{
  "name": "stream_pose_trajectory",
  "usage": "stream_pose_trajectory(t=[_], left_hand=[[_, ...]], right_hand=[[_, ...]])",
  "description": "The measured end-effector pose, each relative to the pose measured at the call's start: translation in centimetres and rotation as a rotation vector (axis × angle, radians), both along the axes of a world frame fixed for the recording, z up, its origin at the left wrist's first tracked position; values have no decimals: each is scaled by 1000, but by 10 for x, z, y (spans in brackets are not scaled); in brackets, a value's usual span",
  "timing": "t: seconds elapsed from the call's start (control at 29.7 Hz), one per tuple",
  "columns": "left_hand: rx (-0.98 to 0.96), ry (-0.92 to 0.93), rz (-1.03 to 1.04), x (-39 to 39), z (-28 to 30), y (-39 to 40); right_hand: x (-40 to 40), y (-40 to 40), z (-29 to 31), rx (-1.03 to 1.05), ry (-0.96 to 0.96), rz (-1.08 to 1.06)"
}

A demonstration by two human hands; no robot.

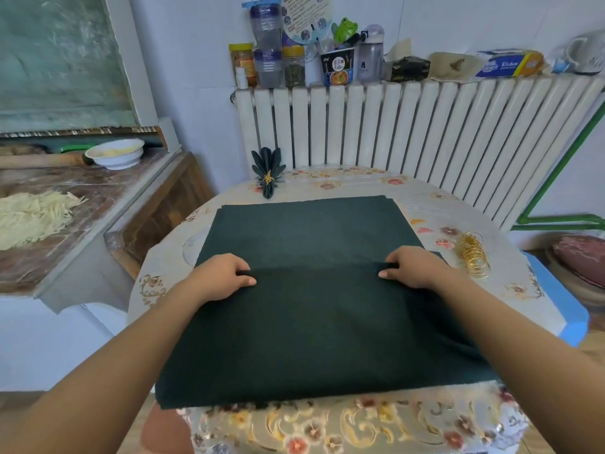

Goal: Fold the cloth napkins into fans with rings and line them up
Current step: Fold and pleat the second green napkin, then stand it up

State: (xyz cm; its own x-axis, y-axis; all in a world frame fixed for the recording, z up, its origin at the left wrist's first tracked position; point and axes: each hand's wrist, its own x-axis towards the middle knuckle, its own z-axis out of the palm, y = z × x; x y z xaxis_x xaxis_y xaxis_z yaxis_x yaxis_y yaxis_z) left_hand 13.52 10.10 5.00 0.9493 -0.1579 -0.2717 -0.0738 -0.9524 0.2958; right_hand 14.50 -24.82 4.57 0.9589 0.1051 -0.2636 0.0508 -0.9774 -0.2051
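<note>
A dark green cloth napkin lies spread flat on the round table, on top of more dark napkins. A raised pleat runs across its middle. My left hand pinches the pleat's left end and my right hand pinches its right end, thumbs toward me. One finished fan napkin with a gold ring stands at the table's far left edge. A pile of gold rings lies to the right of my right hand.
A white radiator stands behind the table, its top crowded with jars, bottles and boxes. At the left, a counter holds a white bowl and shredded food. The floral tablecloth hangs over the near edge.
</note>
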Motion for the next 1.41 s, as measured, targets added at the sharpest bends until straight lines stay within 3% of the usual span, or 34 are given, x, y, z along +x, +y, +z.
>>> stream_pose_trajectory(t=[0.3, 0.71, 0.94, 1.15, 1.28, 1.41], left_hand=[[137, -328, 131, 50, -48, -12], [65, -597, 132, 62, -83, -9], [-6, -515, 120, 70, -82, 6], [66, -309, 87, 83, -70, 12], [4, -308, 60, 80, -65, 11], [-33, -284, 101, 69, -63, 19]], right_hand=[[55, 16, -36, -177, -212, -64], [61, 27, -77, 39, -463, -140], [65, 21, -69, -4, -416, -117], [78, 18, -53, -138, -177, -115], [82, 18, -43, -234, -60, -34], [76, 18, -40, -154, -24, -2]])
